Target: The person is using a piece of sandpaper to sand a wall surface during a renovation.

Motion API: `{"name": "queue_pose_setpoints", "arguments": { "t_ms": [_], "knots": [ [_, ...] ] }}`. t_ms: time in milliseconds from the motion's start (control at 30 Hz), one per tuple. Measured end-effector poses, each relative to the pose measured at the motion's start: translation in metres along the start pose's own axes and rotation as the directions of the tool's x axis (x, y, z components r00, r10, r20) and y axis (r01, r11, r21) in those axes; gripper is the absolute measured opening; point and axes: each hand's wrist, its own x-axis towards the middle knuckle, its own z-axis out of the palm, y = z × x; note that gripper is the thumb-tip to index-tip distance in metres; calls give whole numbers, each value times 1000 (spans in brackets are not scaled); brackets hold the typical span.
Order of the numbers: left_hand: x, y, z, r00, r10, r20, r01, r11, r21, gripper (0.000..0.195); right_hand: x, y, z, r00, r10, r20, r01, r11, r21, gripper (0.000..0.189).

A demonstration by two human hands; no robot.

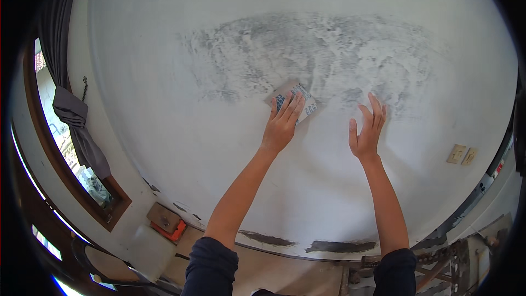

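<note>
My left hand (282, 125) presses a sheet of sandpaper (308, 109) with printed backing flat against the white wall (185, 144), its fingers spread over the sheet. The sheet lies at the lower edge of a broad grey, streaky patch (279, 45) on the wall. To the right, my right hand (368, 127) is raised with fingers apart and nothing in it, near the patch's lower right part. Whether its fingertips touch the wall cannot be told.
Two switch plates (456, 154) are on the wall at right. A wood-framed window (117, 205) with a knotted grey curtain (72, 105) stands at left. Low down are a brown and orange box (164, 218), a chair (107, 261) and a wooden rack (441, 269). Dark damaged strips (341, 246) mark the wall's base.
</note>
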Motion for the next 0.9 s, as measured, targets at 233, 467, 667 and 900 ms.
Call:
{"name": "queue_pose_setpoints", "arguments": {
  "t_ms": [233,467,667,900],
  "knots": [
    [-42,-72,-29,997,-81,17,81,997,1,53,32,-62,68,999,-34,2,34,998,54,35],
    [-85,-150,-54,968,-230,-105,218,970,-110,69,41,-92,116,999,-41,8,41,990,-133,33],
    [-85,-145,-42,855,-465,-229,439,884,-159,69,42,-97,126,999,-50,-12,47,983,-179,31],
    [-93,-150,-49,972,-224,-66,217,971,-99,64,42,-88,126,998,-66,3,65,970,-235,31]
  ]
}}
